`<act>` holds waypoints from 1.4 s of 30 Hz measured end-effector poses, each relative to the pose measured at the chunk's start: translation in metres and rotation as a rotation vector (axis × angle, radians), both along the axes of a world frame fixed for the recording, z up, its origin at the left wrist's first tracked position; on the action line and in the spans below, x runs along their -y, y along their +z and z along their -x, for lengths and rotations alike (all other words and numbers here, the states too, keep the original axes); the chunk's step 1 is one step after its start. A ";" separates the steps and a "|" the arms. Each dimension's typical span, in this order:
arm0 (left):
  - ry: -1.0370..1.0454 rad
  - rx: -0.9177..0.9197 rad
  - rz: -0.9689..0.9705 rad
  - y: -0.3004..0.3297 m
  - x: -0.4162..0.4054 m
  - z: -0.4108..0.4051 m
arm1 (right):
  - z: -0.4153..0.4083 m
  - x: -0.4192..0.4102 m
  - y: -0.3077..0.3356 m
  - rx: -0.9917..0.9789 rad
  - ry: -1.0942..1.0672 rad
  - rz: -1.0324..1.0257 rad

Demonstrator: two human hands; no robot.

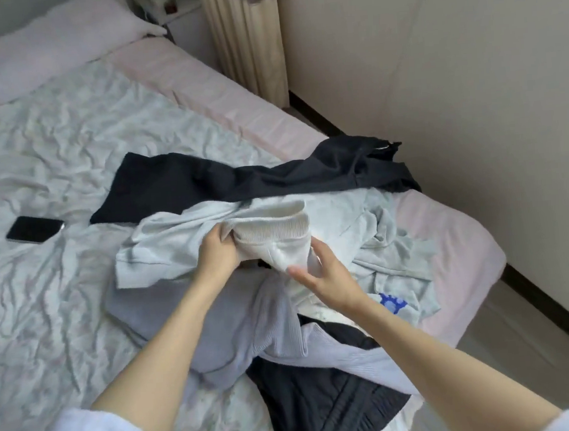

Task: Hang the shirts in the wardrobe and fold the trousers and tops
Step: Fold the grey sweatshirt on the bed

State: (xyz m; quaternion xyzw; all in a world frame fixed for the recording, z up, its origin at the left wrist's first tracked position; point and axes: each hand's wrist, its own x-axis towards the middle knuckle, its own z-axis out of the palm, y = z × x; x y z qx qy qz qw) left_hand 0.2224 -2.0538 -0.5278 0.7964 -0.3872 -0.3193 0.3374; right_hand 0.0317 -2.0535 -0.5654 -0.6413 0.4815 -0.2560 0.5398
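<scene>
No legible writing is showing; a blue print [392, 301] on the pale grey top [395, 240] is too blurred to read. Both hands are gripping a white ribbed garment [274, 231] above the bed [43, 305]: left hand [218, 252] pinching its edge, right hand [323, 277] curling beneath. Black trousers [238, 178] are lying just behind it, partly covered.

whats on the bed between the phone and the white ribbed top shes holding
In the head view, only rumpled bedsheet and the edge of a light grey garment lie between the phone and the white ribbed top.
</scene>
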 end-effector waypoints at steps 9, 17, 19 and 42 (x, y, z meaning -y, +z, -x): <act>-0.335 0.023 0.161 0.138 -0.111 -0.007 | -0.018 -0.072 0.092 -0.211 -0.176 0.281; 0.093 -0.174 0.385 0.229 -0.315 -0.096 | -0.123 -0.243 0.251 -0.054 -0.180 0.418; 0.287 -0.227 0.439 0.248 -0.389 -0.126 | -0.170 -0.299 0.294 0.057 -0.018 0.401; 0.121 0.116 -0.578 0.030 -0.668 -0.108 | -0.134 -0.483 0.035 -0.787 0.675 -0.100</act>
